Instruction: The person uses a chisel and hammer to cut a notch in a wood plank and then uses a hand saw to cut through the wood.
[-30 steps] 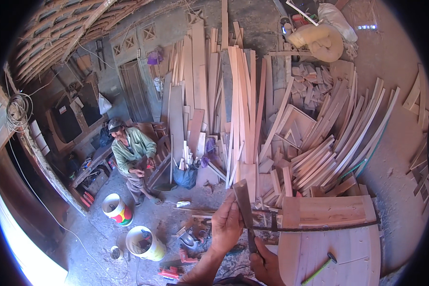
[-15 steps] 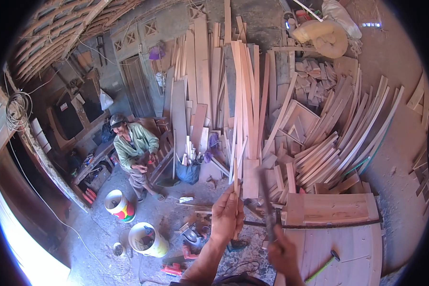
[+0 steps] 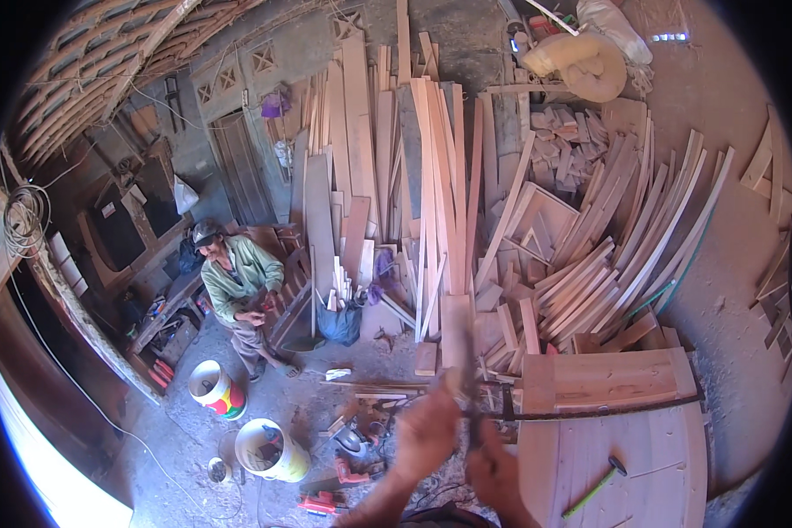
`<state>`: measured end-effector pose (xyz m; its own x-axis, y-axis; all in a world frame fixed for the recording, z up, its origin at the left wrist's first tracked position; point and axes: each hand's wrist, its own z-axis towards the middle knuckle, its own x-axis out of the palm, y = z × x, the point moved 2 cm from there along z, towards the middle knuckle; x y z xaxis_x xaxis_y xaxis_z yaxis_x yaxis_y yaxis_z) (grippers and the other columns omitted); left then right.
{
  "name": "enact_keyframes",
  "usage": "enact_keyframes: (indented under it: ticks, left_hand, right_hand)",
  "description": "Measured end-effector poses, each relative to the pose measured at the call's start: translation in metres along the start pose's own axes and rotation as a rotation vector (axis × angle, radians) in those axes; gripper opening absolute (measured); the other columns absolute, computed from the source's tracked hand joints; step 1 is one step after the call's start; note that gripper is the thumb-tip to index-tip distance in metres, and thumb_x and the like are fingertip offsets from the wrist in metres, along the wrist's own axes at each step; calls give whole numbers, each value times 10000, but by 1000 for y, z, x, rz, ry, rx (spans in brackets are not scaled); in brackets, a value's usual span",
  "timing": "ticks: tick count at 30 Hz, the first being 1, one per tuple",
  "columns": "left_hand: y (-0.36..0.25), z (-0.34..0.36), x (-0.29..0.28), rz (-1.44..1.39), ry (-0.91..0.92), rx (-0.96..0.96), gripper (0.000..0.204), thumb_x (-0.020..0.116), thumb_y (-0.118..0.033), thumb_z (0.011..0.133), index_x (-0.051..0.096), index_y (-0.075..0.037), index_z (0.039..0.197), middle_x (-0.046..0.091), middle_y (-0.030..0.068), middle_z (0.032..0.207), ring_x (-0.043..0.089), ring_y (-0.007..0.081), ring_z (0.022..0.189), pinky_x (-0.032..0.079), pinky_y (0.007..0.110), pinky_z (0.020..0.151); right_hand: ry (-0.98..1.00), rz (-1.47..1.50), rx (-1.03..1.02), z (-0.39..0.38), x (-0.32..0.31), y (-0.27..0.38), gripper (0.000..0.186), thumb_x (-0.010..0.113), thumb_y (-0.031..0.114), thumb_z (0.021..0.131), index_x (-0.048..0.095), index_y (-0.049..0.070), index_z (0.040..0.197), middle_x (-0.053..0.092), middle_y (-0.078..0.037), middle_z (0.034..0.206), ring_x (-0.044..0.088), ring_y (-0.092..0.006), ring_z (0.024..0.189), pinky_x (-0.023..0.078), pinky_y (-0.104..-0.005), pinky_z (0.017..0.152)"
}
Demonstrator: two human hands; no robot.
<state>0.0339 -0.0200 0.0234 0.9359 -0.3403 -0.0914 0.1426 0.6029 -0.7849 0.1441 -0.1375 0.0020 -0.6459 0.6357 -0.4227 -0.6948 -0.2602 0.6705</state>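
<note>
Dark and blurred, the machete (image 3: 460, 339) is back beside the wooden stick (image 3: 453, 380), left of the planked panel (image 3: 651, 453), bringing blade close to wood. Fingers clamp both: right hand (image 3: 493, 469) the handle (image 3: 474, 421), left hand (image 3: 427, 433) the stick.

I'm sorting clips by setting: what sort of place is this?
Probably a woodworking shop: long boards stand stacked upright, and a wooden panel lies at the lower right with a green-handled hammer on it.
</note>
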Motion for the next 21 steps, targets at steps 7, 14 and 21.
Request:
enact_keyframes:
  ticks: [7, 14, 21]
  left_hand:
    - [-12, 16, -5, -394, -46, -507, 345, 432, -220, 1063, 556, -38, 1329, 587, 7, 828, 462, 47, 485, 337, 203, 358]
    - [-7, 55, -19, -501, -52, -447, 364, 427, -219, 1072, 523, -74, 1391, 564, -33, 710, 420, 21, 457, 327, 188, 372]
    - [-11, 53, -16, -443, -136, -344, 315, 453, -158, 1062, 586, -53, 1328, 584, -40, 763, 471, 24, 554, 368, 178, 457]
  right_hand:
    - [-161, 643, 265, 38, -36, -18, 604, 502, 62, 981, 280, 52, 1544, 533, 0, 700, 484, -60, 531, 421, -233, 466]
    - [245, 350, 282, -39, 15, -12, 562, 526, 135, 959, 399, 111, 1505, 516, -10, 686, 478, -86, 589, 430, -275, 541]
    - [234, 329, 262, -33, 11, 2, 567, 511, 166, 961, 402, 163, 1518, 474, -11, 680, 439, -96, 560, 417, -292, 535]
